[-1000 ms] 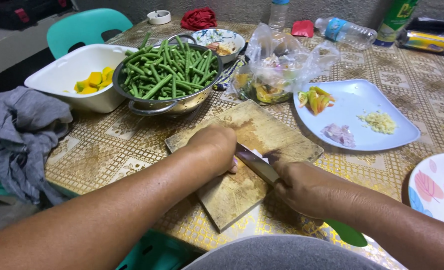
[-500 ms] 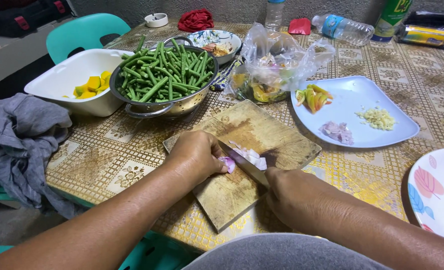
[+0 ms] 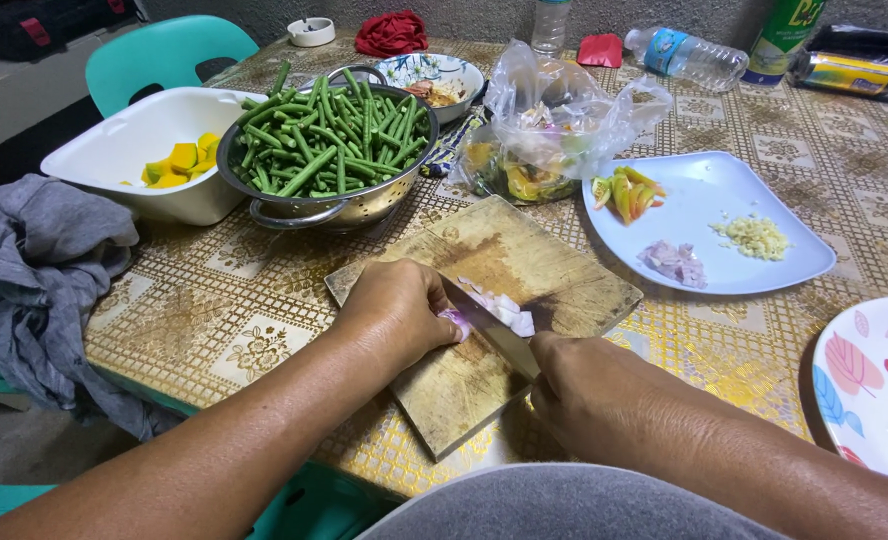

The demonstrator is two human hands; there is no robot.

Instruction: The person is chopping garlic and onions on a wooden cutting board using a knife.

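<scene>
My left hand (image 3: 396,305) presses a small purple shallot (image 3: 455,322) down on the worn wooden cutting board (image 3: 524,255). My right hand (image 3: 589,390) is closed around the handle of a knife (image 3: 492,328), whose blade lies against the shallot next to my left fingertips. Cut shallot slices (image 3: 504,309) lie on the board just beyond the blade.
A light blue plate (image 3: 764,195) holds cut chilli, minced garlic and chopped shallot. A metal colander of green beans (image 3: 329,150), a white tub with yellow squash (image 3: 139,160), a plastic bag (image 3: 554,125), a flowered plate (image 3: 869,385) and a grey cloth (image 3: 34,270) surround the board.
My left hand slid back toward me along the board, exposing the shallot and a pile of fresh slices. The knife followed it and now rests against the remaining piece.
</scene>
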